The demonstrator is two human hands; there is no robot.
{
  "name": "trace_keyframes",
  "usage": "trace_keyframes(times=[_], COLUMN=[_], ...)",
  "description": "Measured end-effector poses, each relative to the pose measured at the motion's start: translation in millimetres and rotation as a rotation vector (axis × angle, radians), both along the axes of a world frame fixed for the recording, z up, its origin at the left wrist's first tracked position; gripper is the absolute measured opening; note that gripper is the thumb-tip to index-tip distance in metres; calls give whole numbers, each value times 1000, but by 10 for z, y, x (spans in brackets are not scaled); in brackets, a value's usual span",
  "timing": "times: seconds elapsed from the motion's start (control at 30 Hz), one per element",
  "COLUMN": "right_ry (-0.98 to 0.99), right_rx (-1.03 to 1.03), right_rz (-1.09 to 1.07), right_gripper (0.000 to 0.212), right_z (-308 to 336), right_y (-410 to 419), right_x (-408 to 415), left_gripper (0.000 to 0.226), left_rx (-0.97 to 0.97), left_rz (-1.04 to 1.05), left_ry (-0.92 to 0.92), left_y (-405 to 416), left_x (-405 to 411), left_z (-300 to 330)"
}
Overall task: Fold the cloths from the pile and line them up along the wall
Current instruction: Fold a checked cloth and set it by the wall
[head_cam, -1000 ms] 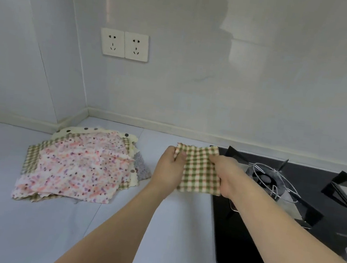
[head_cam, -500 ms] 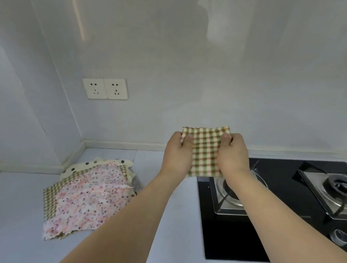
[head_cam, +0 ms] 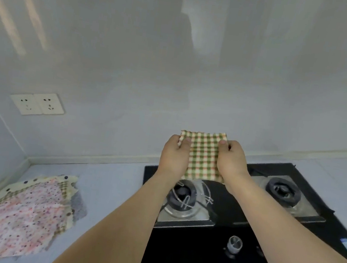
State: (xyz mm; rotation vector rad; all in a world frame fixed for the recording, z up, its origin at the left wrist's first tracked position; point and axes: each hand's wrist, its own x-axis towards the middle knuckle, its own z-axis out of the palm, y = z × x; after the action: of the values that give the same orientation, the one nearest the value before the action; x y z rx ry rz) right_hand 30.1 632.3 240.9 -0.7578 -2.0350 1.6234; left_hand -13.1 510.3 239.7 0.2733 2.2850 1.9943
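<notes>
Both bare arms stretched forward, hands raised side by side

The left hand (head_cam: 175,154) and right hand (head_cam: 232,160) each pinch a side edge of a green, red and cream checked cloth (head_cam: 203,155), thumbs on its near face, fingers curled behind.

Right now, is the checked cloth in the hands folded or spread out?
Cannot tell. The checked cloth hangs flat, pinched at its top corners by the left hand and right hand; no doubled layer shows.

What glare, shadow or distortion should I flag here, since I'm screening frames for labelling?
Head view: pale streaks of glare on the wall upper left; a dark person-shaped reflection or shadow above the checked cloth; wide-angle bending tilts the wall's base edge and stretches the forearms; overall soft, low contrast.
</notes>
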Motion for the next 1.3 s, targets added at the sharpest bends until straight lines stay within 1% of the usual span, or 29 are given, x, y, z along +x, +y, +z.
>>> trace_keyframes(times=[0.13,0.3,0.43,0.5,0.6,0.67,0.77,0.9,1.03,1.13,1.23,1.3], right_ry=[-35,-70,-70,-69,-92,-115,-158,-254,-354,-427,-488,-513], right_rx=[-21,-30,-19,15,38,26,-28,-64,-149,-114,-124,-127], right_rz=[24,43,7,-7,-20,-21,-29,-1,-14,-28,-23,6], right_gripper=[29,32,31,32,33,34,34,34,35,25,26,17], right_z=[7,-24,-101,-150,-266,-368,-522,-785,-1146,-1449,-1736,-1964], right_y=[695,1336,1887,2187,2748,3169,3804,4648,5454,5934,6314,6488], right_x=[-4,-160,-286,-299,-327,-347,-361,-369,-437,-485,-547,-565], left_gripper=[27,27,29,28,21,14,13,14,15,13,12,13], left_rx=[-14,-34,-71,-58,-22,-30,-44,-72,-125,-169,-209,-274], left_rz=[29,51,-19,-54,-82,-108,-105,-72,-40,-17,-4,-16], left_ry=[-17,-63,-99,-159,-303,-350,-398,-394,-462,-496,-532,-522], left_y=[687,1317,1857,2131,2618,2974,3554,4381,5194,5675,6073,6273], left_x=[19,-156,-341,-413,-465,-473,-478,-502,-597,-679,-746,-781], left_z=[11,-47,-144,-187,-265,-370,-514,-771,-1135,-1433,-1760,-1996])
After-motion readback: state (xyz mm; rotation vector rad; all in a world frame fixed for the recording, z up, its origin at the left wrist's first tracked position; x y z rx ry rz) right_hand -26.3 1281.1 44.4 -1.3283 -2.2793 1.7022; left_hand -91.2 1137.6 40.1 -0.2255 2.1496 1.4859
